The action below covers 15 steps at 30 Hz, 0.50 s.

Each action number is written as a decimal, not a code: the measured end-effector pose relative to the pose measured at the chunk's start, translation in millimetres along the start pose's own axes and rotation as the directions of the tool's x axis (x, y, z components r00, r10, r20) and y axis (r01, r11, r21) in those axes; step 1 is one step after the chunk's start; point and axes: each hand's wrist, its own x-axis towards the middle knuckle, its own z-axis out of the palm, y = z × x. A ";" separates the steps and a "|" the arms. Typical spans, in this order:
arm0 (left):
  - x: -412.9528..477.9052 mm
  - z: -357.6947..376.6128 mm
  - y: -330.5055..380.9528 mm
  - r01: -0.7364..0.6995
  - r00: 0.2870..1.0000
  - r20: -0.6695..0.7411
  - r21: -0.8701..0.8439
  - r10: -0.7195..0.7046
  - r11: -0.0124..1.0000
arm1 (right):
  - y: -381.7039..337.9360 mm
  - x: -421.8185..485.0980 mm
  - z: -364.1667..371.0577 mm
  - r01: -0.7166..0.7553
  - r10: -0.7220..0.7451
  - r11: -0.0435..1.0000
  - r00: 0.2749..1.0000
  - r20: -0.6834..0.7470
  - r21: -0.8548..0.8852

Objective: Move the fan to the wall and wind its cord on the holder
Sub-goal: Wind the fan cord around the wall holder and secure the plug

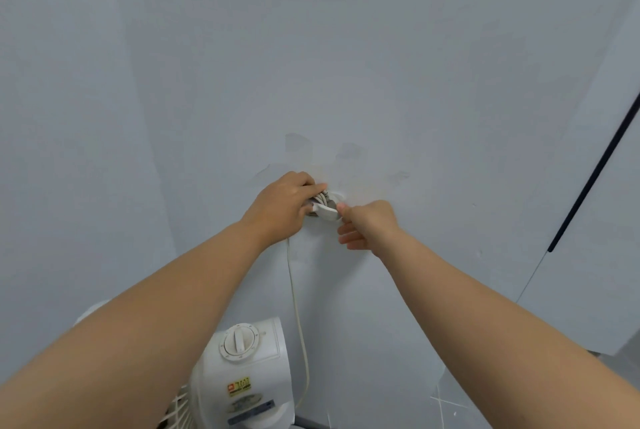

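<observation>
Nearly done: the fan [242, 369] stood by the wall [346, 47], its cord [293, 290] mostly coiled on the holder [329, 212], one slack run left; the left grip [284, 203] clutched the coils, the right grip [367, 224] hung loose, thumb touching the holder.

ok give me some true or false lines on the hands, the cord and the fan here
The left hand grips cord turns at the holder on the wall. True.
The fan stands below the holder, by the wall. True.
The right hand rests on the fan. False: it is up at the holder, thumb against it.
No cord hangs loose. False: a length hangs from the holder down towards the fan.
</observation>
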 end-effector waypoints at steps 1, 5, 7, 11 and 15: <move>-2.8 -3.9 -1.7 0.004 1.000 0.029 -0.004 -0.004 1.000 | 0.6 -0.5 -0.7 0.060 -0.061 0.997 0.998 -0.022 -0.048; -14.8 -17.1 -7.5 0.120 0.992 0.049 -0.010 -0.119 0.993 | 0.9 -6.6 0.4 0.210 -0.234 0.949 0.969 -0.078 -0.233; -20.0 -18.6 -8.8 0.168 0.984 0.055 -0.015 -0.167 0.986 | 0.4 -9.8 2.5 0.249 -0.290 0.923 0.951 -0.107 -0.292; -26.9 -18.8 -7.2 0.212 0.972 0.103 -0.015 -0.210 0.977 | -2.6 -14.4 5.0 0.273 -0.353 0.868 0.927 -0.129 -0.414; -30.7 -20.7 -6.9 0.244 0.967 0.086 -0.045 -0.239 0.969 | -5.4 -15.6 4.3 0.287 -0.403 0.834 0.900 -0.165 -0.471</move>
